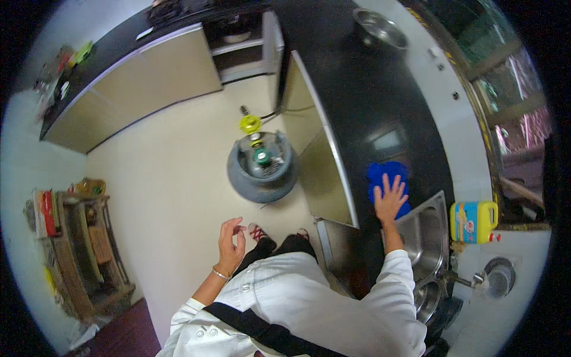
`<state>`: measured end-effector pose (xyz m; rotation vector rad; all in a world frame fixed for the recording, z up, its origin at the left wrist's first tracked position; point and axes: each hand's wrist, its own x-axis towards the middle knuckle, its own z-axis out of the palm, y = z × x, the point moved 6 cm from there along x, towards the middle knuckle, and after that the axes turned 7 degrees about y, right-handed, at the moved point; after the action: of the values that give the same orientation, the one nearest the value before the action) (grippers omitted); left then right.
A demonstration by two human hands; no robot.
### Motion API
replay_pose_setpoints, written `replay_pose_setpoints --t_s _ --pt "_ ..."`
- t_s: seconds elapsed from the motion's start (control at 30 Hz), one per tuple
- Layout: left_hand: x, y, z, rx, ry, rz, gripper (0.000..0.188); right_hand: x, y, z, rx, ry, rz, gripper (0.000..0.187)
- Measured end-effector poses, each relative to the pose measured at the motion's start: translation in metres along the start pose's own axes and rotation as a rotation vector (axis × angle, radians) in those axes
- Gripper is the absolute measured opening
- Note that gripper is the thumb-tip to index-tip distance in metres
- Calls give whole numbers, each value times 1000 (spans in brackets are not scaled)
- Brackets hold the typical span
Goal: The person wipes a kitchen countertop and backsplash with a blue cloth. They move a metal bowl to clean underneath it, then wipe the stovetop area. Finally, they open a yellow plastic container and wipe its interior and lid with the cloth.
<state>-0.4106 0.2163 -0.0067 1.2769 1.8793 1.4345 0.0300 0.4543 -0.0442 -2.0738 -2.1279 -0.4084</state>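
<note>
Head view: right hand (389,199), flat and gripping nothing, lies on a wavy-edged blue cloth (379,172) on the glossy black countertop (380,89) beside a stainless-steel sink (424,238); its forearm (393,239) reaches out, fingers splayed. Left hand (231,243), holding nothing, half-curled, hangs above pale floor (178,178).

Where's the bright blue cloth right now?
Head view, right of centre: the cloth lies on the black countertop under the right hand, beside the stainless-steel sink.
</note>
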Motion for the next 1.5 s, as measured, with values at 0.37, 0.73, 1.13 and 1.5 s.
replay_pose_setpoints --t_s 0.37,0.73,1.13,1.5 --pt "25 -75 -94 35 150 -217 33 93 -64 40 -24 -224 395 65" --pt "-28 -270 -276 563 -1418 -616 33 207 -197 66 -91 -104 358 56" --pt "102 -268 -379 490 -1280 -975 37 280 -267 69 -77 -148 486 57" --pt "344 -338 -366 607 -1322 -837 40 328 -291 79 -124 -149 698 58"
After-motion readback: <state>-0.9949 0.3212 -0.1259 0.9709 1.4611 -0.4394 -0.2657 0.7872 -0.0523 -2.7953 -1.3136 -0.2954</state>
